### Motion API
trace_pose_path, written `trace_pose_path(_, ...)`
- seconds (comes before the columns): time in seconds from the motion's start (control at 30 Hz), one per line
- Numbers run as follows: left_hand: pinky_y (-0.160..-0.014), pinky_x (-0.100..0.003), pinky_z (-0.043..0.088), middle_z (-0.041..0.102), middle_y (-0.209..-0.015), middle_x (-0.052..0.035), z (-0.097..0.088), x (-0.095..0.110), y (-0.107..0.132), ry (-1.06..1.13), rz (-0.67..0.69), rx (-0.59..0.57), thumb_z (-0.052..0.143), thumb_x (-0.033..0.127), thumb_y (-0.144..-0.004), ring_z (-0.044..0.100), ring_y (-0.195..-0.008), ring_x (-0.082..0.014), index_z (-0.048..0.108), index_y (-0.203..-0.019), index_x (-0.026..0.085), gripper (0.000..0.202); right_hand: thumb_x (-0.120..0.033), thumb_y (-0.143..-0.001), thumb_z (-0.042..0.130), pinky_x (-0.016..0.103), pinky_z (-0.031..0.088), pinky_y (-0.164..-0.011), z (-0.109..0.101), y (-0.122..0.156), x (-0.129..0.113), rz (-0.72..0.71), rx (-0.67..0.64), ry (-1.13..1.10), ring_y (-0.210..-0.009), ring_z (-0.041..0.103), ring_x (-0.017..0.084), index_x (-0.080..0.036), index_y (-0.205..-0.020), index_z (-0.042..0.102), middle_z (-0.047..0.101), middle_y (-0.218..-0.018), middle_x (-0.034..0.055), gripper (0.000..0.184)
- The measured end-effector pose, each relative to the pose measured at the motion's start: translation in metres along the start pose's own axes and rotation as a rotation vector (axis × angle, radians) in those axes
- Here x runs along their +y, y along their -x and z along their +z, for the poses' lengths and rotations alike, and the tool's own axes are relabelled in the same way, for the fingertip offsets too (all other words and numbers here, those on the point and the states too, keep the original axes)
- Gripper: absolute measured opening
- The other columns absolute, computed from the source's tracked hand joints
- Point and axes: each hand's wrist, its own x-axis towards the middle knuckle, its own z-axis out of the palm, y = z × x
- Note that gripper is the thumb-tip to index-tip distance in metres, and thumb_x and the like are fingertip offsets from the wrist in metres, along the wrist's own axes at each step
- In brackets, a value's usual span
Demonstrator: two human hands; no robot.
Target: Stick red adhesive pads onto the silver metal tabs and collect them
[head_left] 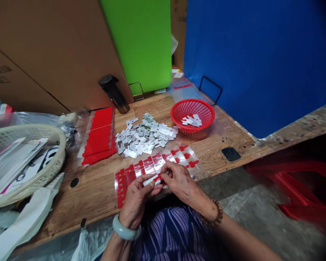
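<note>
My left hand (141, 194) pinches a small flat metal plate (150, 180) above the table's front edge. Against the plate's right end, the closed fingertips of my right hand (176, 179) press a red sticker (158, 178). Under and behind both hands lies a clear sheet of red die-cut stickers (138, 167), with some bare gaps toward its right side. Beyond that sheet is a loose pile of silvery plates (145, 136). Several similar plates with red on them (192, 120) rest in a red plastic basket (176, 117) behind and to the right.
Stacked red sticker sheets (97, 136) lie left of the pile, near a dark tumbler (114, 94). A cream basket (61, 145) with printed packaging stands at far left. Green (141, 43) and blue boards (255, 65) rise behind. A red stool (293, 192) is at right.
</note>
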Motion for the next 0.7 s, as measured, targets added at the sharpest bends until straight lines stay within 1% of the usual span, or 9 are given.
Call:
trace_pose_path(0.27, -0.065, -0.020, 0.056, 0.072, -0.072, -0.0111, 0.000, -0.002, -0.001, 0.007, -0.023, -0.008, 0.067, 0.005, -0.070, 0.070, -0.065, -0.0157, 0.057, -0.097, 0.008, 0.028, -0.009, -0.075, 0.053, 0.022, 0.037, -0.059, -0.004, 0.000, 0.002, -0.030, -0.028, -0.022, -0.062, 0.051, 0.011, -0.017, -0.073, 0.056, 0.057, -0.067, -0.0023, 0.009)
trace_pose_path(0.47, -0.064, -0.019, 0.056, 0.072, -0.071, -0.0113, 0.002, -0.001, 0.000, 0.016, -0.031, -0.012, 0.063, 0.003, -0.073, 0.070, -0.064, -0.0150, 0.057, -0.097, 0.007, 0.025, -0.009, -0.075, 0.054, 0.022, 0.037, -0.058, -0.006, 0.001, 0.002, -0.017, -0.034, -0.058, -0.061, 0.051, 0.010, -0.017, -0.073, 0.056, 0.057, -0.066, -0.0029, 0.009)
trace_pose_path(0.7, -0.062, -0.019, 0.056, 0.072, -0.070, -0.0117, -0.001, -0.001, -0.001, 0.015, -0.042, -0.013, 0.066, 0.004, -0.071, 0.070, -0.063, -0.0160, 0.058, -0.098, 0.008, 0.029, -0.010, -0.074, 0.055, 0.021, 0.038, -0.056, -0.010, 0.000, -0.005, 0.042, -0.071, -0.089, -0.058, 0.052, 0.010, -0.017, -0.072, 0.058, 0.057, -0.063, -0.0033, 0.008)
